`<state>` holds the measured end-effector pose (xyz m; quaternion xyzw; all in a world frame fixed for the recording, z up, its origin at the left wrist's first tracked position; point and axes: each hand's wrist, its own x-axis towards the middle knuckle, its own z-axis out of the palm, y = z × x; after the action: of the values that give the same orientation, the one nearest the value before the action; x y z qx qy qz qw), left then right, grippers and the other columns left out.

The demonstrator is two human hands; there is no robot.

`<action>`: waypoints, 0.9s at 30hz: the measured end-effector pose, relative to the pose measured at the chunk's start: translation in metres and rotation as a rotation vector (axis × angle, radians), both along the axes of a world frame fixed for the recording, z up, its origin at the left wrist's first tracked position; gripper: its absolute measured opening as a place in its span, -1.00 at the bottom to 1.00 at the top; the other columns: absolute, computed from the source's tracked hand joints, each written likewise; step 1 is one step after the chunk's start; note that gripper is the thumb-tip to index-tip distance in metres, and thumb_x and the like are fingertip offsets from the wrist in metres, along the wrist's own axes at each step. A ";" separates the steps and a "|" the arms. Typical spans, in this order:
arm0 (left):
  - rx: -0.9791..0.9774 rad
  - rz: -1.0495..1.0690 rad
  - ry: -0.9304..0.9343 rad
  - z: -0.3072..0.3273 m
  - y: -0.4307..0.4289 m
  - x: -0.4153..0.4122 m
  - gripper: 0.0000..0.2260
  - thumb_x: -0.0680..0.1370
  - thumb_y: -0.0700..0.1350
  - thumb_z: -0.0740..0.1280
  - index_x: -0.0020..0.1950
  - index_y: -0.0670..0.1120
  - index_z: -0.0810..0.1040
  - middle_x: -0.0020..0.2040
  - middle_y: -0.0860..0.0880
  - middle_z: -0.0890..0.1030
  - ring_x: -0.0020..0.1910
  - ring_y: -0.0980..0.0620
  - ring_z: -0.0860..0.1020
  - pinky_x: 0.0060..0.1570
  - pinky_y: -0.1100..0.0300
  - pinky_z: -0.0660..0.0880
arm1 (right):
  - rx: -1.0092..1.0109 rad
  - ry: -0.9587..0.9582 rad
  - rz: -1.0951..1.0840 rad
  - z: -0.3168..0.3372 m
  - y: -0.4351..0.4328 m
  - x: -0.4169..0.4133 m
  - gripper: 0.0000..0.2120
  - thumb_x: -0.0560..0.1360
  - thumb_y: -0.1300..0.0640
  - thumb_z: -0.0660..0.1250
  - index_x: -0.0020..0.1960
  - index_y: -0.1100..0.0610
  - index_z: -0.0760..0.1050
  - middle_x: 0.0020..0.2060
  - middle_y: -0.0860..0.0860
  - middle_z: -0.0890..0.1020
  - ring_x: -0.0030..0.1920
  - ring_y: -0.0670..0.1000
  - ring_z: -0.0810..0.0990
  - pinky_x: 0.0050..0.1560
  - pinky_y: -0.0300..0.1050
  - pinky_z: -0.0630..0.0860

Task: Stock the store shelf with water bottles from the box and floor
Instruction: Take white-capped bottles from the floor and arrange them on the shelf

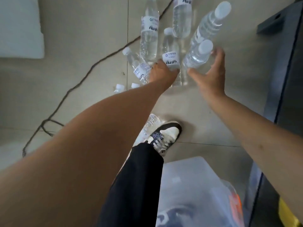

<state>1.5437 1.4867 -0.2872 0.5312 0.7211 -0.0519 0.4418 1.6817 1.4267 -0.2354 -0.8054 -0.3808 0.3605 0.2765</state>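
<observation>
- Nearest, a translucent plastic storage box fills the near right corner. A black trouser leg runs along its left wall, and a black-and-white sneaker is planted just beyond its far edge.
- Against the sneaker's left side a clear fallen bottle lies on the floor.
- Free floor stretches between the sneaker and the hands, and rightward to a dark grey cabinet that walls the right edge.
- The left hand is clenched round the lower body of a small clear labelled bottle with a white cap, which stands upright.
- Just right of it, the right hand cups a clear ribbed bottle with a white cap. The fingers are spread and loosely curved, not closed, with the thumb at the bottle's near side and the fingertips by its cap. Whether they touch it I cannot tell.
- Left of the left hand a tipped labelled bottle lies on its side, with two white caps showing at the forearm's far edge.
- Farther off, three more bottles crowd together: a tall labelled bottle, a centre bottle and a slanting ribbed bottle.
- Everything sits on a pale beige tiled floor. A black cable snakes from far centre to near left, and a white foam slab lies in the far left corner.
</observation>
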 end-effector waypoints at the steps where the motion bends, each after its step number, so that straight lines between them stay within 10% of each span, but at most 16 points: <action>1: -0.009 0.033 -0.006 -0.009 0.009 0.005 -0.37 0.48 0.18 0.44 0.39 -0.15 0.37 0.26 -0.14 0.53 0.25 -0.17 0.52 0.23 -0.09 0.53 | 0.015 0.015 -0.004 -0.009 0.006 0.000 -0.19 0.33 -0.02 0.49 0.49 0.18 0.30 0.36 0.04 0.51 0.31 0.02 0.49 0.38 -0.12 0.39; 4: -0.039 0.088 0.024 -0.026 0.028 0.018 -0.31 0.40 0.17 0.52 0.38 -0.12 0.35 0.15 -0.08 0.60 0.12 -0.10 0.61 0.12 -0.02 0.60 | 0.088 0.023 -0.064 -0.026 0.020 -0.001 -0.36 0.35 0.11 0.49 0.39 0.17 0.39 0.20 -0.05 0.59 0.12 -0.10 0.56 0.13 -0.39 0.42; 10: -0.109 0.366 -0.157 -0.014 0.025 0.021 -0.48 0.45 -0.09 0.53 0.33 -0.10 0.40 0.01 -0.06 0.58 -0.19 0.04 0.53 -0.39 0.19 0.39 | 0.108 -0.024 -0.096 -0.015 0.012 -0.010 -0.49 0.33 0.13 0.51 0.24 0.17 0.48 0.03 -0.05 0.66 -0.01 0.03 0.63 -0.06 -0.27 0.44; 19: 0.066 0.392 -0.559 0.144 -0.030 0.007 -0.48 0.42 -0.27 0.49 0.34 -0.06 0.45 -0.04 -0.05 0.63 -0.16 0.09 0.58 -0.24 0.36 0.52 | 0.126 0.010 -0.112 0.129 -0.015 0.010 -0.47 0.33 0.02 0.52 0.27 0.05 0.48 0.04 -0.07 0.65 0.00 0.00 0.62 0.05 0.01 0.57; 24: 0.095 0.399 -0.802 0.286 -0.051 0.012 -0.50 0.39 -0.17 0.43 0.32 -0.14 0.45 0.09 -0.24 0.66 0.02 -0.21 0.65 -0.01 -0.05 0.63 | 0.193 0.084 -0.183 0.261 -0.028 0.022 -0.44 0.35 0.02 0.55 0.31 0.05 0.51 0.09 -0.07 0.68 0.03 -0.15 0.64 0.01 -0.17 0.60; 27: 0.146 0.393 -0.910 0.377 -0.059 0.021 -0.38 0.34 -0.06 0.43 0.37 -0.19 0.42 0.16 -0.27 0.64 0.14 -0.26 0.64 0.08 -0.11 0.64 | 0.284 0.167 -0.218 0.347 -0.035 0.028 -0.43 0.36 0.01 0.57 0.32 0.06 0.51 0.08 -0.02 0.71 0.07 -0.03 0.69 0.09 0.06 0.65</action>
<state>1.5647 1.4279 0.0902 0.3838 0.5432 0.3198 0.6748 1.7097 1.3913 0.1121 -0.7620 -0.3138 0.3367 0.4554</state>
